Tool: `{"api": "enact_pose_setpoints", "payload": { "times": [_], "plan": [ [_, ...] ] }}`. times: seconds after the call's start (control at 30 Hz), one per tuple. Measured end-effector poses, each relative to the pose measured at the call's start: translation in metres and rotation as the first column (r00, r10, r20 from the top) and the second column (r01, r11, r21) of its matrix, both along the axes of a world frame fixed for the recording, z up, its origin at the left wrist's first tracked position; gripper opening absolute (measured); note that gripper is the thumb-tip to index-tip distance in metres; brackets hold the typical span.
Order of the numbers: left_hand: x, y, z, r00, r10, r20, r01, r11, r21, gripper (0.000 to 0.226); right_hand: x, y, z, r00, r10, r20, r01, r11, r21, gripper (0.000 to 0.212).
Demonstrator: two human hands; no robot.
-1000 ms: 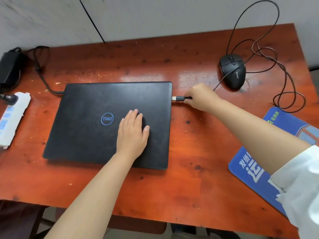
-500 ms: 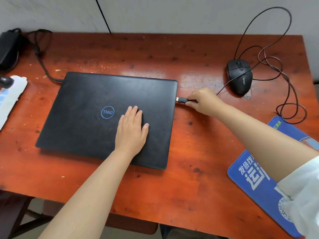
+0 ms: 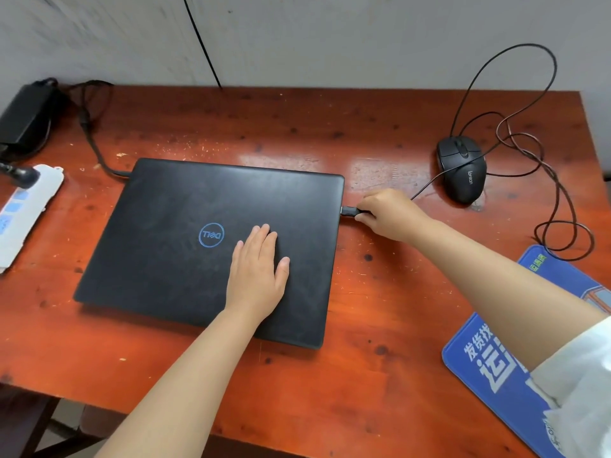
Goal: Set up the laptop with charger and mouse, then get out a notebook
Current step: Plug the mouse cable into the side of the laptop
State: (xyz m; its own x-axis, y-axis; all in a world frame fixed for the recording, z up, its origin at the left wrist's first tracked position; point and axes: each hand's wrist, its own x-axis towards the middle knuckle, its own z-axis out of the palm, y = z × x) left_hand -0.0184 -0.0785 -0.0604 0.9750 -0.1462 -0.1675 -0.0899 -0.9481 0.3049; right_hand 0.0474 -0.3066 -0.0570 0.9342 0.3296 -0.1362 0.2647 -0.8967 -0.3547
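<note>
Ahead of the left hand's fingers (image 3: 261, 236) the closed laptop (image 3: 185, 226) lid lies bare up to its far edge. The right hand's fingers (image 3: 365, 211) pinch a USB plug (image 3: 348, 211) at the laptop's right edge. Beyond them bare tabletop (image 3: 297, 127) runs to the wall. To their right sit the mouse (image 3: 463, 170) and its looping cable (image 3: 535, 150); nearer the person lies a blue mouse pad (image 3: 496, 368).

- Wall (image 3: 330, 38): plain grey, scuffed, thin dark line running down it to the desk's back edge.
- Desk (image 3: 380, 309): reddish-brown varnished wood, scratched, dark knots, glare patch near the middle.
- Floor: dim, barely visible bottom left.
</note>
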Motion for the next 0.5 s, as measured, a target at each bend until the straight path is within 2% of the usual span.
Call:
{"api": "enact_pose_setpoints", "payload": {
  "times": [0.13,0.23,0.33,0.5],
  "plan": [
    [0.003,0.001,0.004,1.000,0.001,-0.023,-0.001,1.000,0.005,0.049,-0.003,0.001,-0.001,1.000,-0.025,0.015,0.025,1.000,-0.008,0.026],
    [0.002,0.004,0.009,0.999,-0.015,-0.046,0.016,0.999,0.028,0.050,-0.008,0.007,0.001,0.997,-0.062,0.045,0.066,0.994,-0.092,0.028],
    [-0.011,0.009,0.015,1.000,0.012,0.007,-0.013,0.998,0.053,0.049,-0.015,0.017,0.004,0.992,-0.079,0.101,0.094,0.983,-0.158,0.028],
    [-0.051,0.042,0.025,0.994,0.084,0.066,-0.091,0.990,0.106,0.047,-0.037,0.051,0.014,0.986,-0.054,0.160,0.071,0.992,-0.101,0.028]
  ]
}}
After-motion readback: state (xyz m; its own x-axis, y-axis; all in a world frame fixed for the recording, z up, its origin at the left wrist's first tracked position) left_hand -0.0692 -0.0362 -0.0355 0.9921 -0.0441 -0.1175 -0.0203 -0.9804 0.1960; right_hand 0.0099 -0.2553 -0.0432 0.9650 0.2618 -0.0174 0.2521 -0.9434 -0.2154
